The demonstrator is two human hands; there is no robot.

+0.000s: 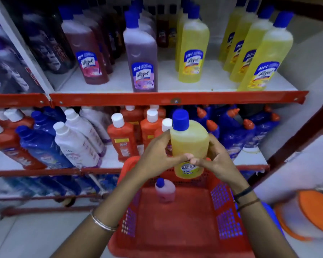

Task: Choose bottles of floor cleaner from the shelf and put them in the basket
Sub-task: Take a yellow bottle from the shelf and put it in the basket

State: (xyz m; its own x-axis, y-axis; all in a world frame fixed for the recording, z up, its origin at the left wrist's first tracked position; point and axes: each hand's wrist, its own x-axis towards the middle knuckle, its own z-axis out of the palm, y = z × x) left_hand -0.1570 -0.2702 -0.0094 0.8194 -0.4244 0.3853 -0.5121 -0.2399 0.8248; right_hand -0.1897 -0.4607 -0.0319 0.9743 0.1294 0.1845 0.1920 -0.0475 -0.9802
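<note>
mid-placing: left hand (161, 155) and right hand (215, 157) both clasped around yellow floor cleaner bottle (189, 144) above red basket (226, 216); next, lowering beside pink bottle (165, 192), then letting go.

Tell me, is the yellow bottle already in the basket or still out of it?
Out. Both hands, left hand and right hand, hold the yellow bottle upright above the red basket.

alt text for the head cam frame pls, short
Both hands, left hand and right hand, hold an upright yellow floor cleaner bottle with a blue cap above a red basket that already holds a small pink bottle. Behind stand shelves of yellow, purple, red, white and blue cleaner bottles.
</note>
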